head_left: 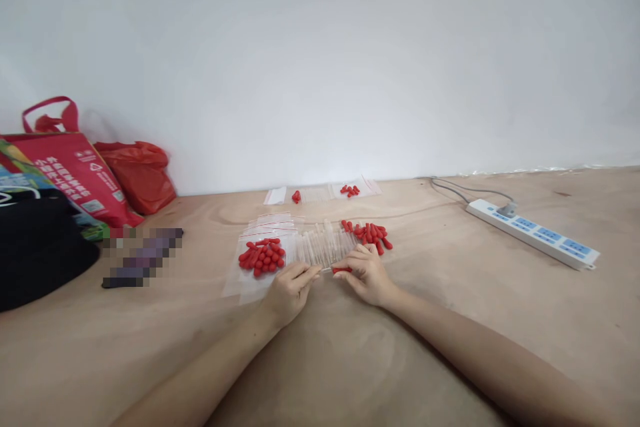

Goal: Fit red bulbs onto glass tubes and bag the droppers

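The left hand [289,290] pinches a thin transparent tube [327,270] over a wooden tabletop [325,373]; the right hand [367,275] grips a red bulb [342,270]. The two pieces are held end to end, probably to line them up; whether one sits inside the other is hidden. From this centre, with the wall [320,80] at twelve, loose tubes [320,245] lie side by side at twelve, apparently for easy picking. Red bulbs flank them: a left pile [263,257] just past nine, a right pile [373,233] between one and two. The left pile rests on flat plastic bags [233,283], seemingly used as a mat. Farther off at twelve, a small bulb group [350,191] lies on or in another plastic bag [370,185]. Around ten, a red carrier bag [143,177] and a printed shopping bag [70,167] conceal their contents.
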A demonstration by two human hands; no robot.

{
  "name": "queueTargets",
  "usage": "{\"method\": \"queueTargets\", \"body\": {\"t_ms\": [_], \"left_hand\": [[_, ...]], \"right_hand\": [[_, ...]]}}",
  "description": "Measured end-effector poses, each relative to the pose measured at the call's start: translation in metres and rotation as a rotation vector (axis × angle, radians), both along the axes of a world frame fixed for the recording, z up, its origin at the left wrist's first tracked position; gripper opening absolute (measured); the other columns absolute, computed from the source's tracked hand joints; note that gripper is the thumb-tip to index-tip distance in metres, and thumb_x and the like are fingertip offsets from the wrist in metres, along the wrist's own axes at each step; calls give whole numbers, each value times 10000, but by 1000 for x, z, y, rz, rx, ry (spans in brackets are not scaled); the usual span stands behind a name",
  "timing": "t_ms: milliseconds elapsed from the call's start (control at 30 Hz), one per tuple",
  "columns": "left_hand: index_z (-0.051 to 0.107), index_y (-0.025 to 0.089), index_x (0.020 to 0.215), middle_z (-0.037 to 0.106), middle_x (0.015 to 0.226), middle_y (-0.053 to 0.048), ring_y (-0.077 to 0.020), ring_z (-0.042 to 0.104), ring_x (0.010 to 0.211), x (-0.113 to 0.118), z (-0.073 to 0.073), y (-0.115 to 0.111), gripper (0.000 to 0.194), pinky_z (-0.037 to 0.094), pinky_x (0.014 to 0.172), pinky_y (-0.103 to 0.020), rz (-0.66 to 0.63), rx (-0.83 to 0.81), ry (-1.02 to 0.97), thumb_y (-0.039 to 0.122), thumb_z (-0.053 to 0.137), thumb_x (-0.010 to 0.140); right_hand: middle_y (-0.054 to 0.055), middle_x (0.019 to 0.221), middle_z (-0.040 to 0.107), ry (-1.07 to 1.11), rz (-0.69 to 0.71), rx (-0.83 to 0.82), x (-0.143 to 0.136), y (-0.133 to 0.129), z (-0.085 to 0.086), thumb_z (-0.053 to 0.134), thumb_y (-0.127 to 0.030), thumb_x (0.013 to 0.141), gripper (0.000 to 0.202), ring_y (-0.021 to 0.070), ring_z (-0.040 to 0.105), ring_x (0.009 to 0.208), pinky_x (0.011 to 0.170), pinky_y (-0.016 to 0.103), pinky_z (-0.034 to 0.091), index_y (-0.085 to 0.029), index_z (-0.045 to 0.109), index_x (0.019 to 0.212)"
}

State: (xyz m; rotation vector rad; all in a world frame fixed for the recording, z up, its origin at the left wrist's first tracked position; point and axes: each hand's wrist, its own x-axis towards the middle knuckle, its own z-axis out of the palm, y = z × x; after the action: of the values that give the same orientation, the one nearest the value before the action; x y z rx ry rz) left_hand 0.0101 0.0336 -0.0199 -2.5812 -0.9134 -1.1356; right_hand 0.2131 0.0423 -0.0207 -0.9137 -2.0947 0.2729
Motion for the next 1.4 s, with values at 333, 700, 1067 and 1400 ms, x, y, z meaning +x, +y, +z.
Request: {"method": "queueTargets", "body": {"t_ms": [333,700,1067,1400], "left_hand": [[587,147,972,579,702,-32,-119,537,648,2,2,-3,218,452,590,-221,-1,-18,-10,200,396,883],[573,162,1012,582,709,-27,-114,540,645,4,1,-4,220,447,592,-217,-49,-93,-30,184,400,880],[555,153,1023,562,673,-27,-112,533,620,3,0,-4,238,452,586,-219,-113,-31,12,149,364,881],[554,136,980,543,626,-19,-112,483,558,4,3,-7,261,409,522,-208,-62,32,154,132,309,890]], "right_hand": [[18,744,672,88,4,-132,-5,-1,-2,548,-368,783,181,145,557,678,708,309,330,-229,663,799],[20,704,663,191,117,-176,-8,-4,-3,513,-295,801,173,125,569,627,638,237,425,-193,647,763],[26,668,649,138,178,-68,-4,-5,-1,476,-334,829,220,127,563,616,660,275,414,-190,632,768],[18,747,661,-40,210,25,-1,-3,-2,505,-289,813,146,121,560,662,672,284,303,-196,615,838]]}}
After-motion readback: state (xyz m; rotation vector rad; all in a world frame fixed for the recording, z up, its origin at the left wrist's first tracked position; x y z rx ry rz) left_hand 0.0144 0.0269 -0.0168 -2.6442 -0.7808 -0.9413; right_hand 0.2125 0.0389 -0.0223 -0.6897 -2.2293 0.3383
